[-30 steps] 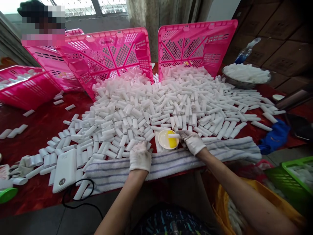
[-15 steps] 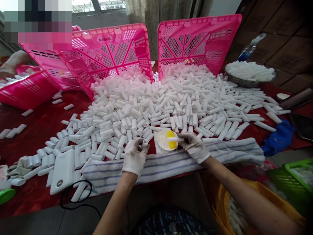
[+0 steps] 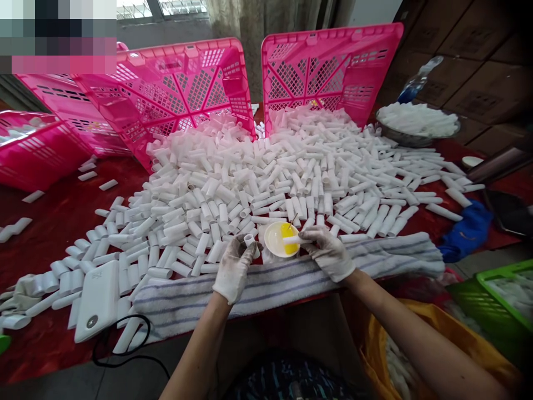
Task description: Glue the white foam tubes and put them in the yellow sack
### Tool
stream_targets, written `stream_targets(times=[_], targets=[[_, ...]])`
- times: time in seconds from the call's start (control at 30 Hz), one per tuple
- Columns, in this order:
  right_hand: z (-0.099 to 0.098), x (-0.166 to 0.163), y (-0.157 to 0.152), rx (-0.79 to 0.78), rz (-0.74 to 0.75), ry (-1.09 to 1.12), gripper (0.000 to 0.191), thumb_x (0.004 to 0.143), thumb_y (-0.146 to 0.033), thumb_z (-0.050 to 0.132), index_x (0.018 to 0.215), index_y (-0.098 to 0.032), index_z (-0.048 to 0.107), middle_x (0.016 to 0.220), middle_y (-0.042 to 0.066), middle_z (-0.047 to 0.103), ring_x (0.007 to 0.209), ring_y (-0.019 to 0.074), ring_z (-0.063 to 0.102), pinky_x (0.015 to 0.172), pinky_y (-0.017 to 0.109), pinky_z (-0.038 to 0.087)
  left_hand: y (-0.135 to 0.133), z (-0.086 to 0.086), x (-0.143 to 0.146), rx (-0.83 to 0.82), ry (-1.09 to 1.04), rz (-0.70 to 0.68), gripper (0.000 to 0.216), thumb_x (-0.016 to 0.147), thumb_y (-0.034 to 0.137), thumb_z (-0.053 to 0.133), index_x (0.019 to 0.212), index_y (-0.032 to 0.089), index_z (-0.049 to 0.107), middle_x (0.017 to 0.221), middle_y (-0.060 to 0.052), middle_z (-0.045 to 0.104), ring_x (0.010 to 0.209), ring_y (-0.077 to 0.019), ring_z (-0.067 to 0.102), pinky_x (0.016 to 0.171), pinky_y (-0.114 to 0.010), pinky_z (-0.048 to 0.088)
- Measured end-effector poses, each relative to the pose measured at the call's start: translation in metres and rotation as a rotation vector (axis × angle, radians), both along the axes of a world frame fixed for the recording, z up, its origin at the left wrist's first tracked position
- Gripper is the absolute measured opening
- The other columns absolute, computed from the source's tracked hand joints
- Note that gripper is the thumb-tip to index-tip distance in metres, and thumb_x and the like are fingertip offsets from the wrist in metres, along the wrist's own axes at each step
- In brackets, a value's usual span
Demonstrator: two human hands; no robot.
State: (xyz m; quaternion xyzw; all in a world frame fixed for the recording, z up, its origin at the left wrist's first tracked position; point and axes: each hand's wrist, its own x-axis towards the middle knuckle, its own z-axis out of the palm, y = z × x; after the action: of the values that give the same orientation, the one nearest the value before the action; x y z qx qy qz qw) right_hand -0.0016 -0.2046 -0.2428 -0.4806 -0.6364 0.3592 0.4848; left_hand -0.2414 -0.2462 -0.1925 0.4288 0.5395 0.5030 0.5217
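Note:
My left hand [image 3: 234, 264], in a smudged white glove, pinches a short white tube [image 3: 249, 239] with its open end facing up. My right hand [image 3: 331, 251], gloved the same way, grips a slimmer white tube [image 3: 292, 240] near one end. The other end of that tube lies over a small white dish [image 3: 272, 240] with a yellow patch in it. Whether the tube touches the dish cannot be made out. Just behind my hands spreads a big heap of white tubes [image 3: 266, 172].
A striped towel [image 3: 200, 303] runs along the table's front edge. At the left lie a white power bank [image 3: 96, 300] and a black cable [image 3: 150, 333]. Pink baskets [image 3: 325, 41] stand behind the heap. A metal bowl of tubes [image 3: 412, 136] and a blue cloth [image 3: 468, 230] are right.
My left hand has moved slightly toward the dish with its tube, which shows more upright. My right hand stays at the dish. The whole view has shifted slightly; the other person's hand has left view.

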Motion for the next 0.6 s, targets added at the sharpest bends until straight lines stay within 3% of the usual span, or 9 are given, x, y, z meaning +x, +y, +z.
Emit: stream_targets(times=[0.13, 0.2, 0.27, 0.37, 0.43, 0.5, 0.6], targets=[[0.016, 0.005, -0.008, 0.008, -0.101, 0.010, 0.022, 0.073, -0.042, 0.074, 0.076, -0.023, 0.065, 0.076, 0.004, 0.061, 0.078, 0.0189, 0.061, 0.068, 0.031, 0.053, -0.001, 0.000, 0.004, -0.057, 0.003, -0.014, 0.046, 0.081, 0.050, 0.063, 0.113, 0.018, 0.055, 0.091, -0.004, 0.066, 0.079, -0.0152, 0.065, 0.075, -0.030, 0.053], [0.027, 0.007, -0.014, 0.023, -0.180, 0.038, 0.025, 0.072, -0.042, 0.074, 0.084, -0.023, 0.064, 0.084, 0.005, 0.063, 0.081, 0.0191, 0.061, 0.068, 0.031, 0.052, -0.002, -0.002, 0.009, -0.032, 0.052, -0.036, 0.043, 0.081, 0.047, 0.065, 0.112, 0.018, 0.060, 0.099, -0.006, 0.068, 0.087, -0.0157, 0.065, 0.080, -0.029, 0.053], [0.039, 0.004, -0.019, -0.053, -0.210, 0.107, 0.030, 0.072, -0.045, 0.072, 0.090, -0.022, 0.062, 0.082, 0.004, 0.062, 0.072, 0.0165, 0.059, 0.060, 0.029, 0.050, -0.004, -0.004, 0.015, 0.016, 0.108, -0.078, 0.039, 0.080, 0.042, 0.067, 0.110, 0.018, 0.064, 0.106, -0.006, 0.069, 0.096, -0.0172, 0.065, 0.087, -0.029, 0.052], [0.054, -0.003, -0.024, -0.331, -0.124, 0.251, 0.041, 0.070, -0.054, 0.071, 0.089, -0.019, 0.061, 0.063, -0.001, 0.055, 0.048, 0.0096, 0.045, 0.042, 0.023, 0.035, -0.007, -0.007, 0.025, 0.093, 0.190, -0.146, 0.037, 0.079, 0.039, 0.068, 0.110, 0.019, 0.066, 0.109, -0.007, 0.069, 0.099, -0.0181, 0.065, 0.091, -0.030, 0.051], [0.061, -0.008, -0.025, -0.459, -0.082, 0.293, 0.049, 0.063, -0.059, 0.073, 0.086, -0.018, 0.061, 0.058, -0.003, 0.052, 0.043, 0.0072, 0.039, 0.039, 0.022, 0.029, -0.010, -0.007, 0.029, 0.148, 0.230, -0.187, 0.036, 0.080, 0.038, 0.068, 0.111, 0.019, 0.066, 0.110, -0.006, 0.069, 0.100, -0.0179, 0.065, 0.093, -0.030, 0.050], [0.066, -0.010, -0.027, -0.489, -0.072, 0.267, 0.051, 0.059, -0.061, 0.074, 0.082, -0.017, 0.061, 0.060, -0.002, 0.054, 0.044, 0.0072, 0.041, 0.040, 0.022, 0.030, -0.013, -0.004, 0.030, 0.206, 0.289, -0.223, 0.035, 0.081, 0.037, 0.067, 0.112, 0.020, 0.065, 0.110, -0.005, 0.068, 0.100, -0.0174, 0.064, 0.093, -0.029, 0.050], [0.073, -0.010, -0.032, -0.380, -0.039, 0.145, 0.044, 0.067, -0.059, 0.070, 0.081, -0.018, 0.062, 0.067, 0.001, 0.060, 0.053, 0.0109, 0.051, 0.046, 0.024, 0.041, -0.017, 0.004, 0.030, 0.257, 0.403, -0.281, 0.032, 0.084, 0.038, 0.063, 0.111, 0.019, 0.065, 0.106, -0.005, 0.069, 0.095, -0.0171, 0.065, 0.088, -0.028, 0.050]])
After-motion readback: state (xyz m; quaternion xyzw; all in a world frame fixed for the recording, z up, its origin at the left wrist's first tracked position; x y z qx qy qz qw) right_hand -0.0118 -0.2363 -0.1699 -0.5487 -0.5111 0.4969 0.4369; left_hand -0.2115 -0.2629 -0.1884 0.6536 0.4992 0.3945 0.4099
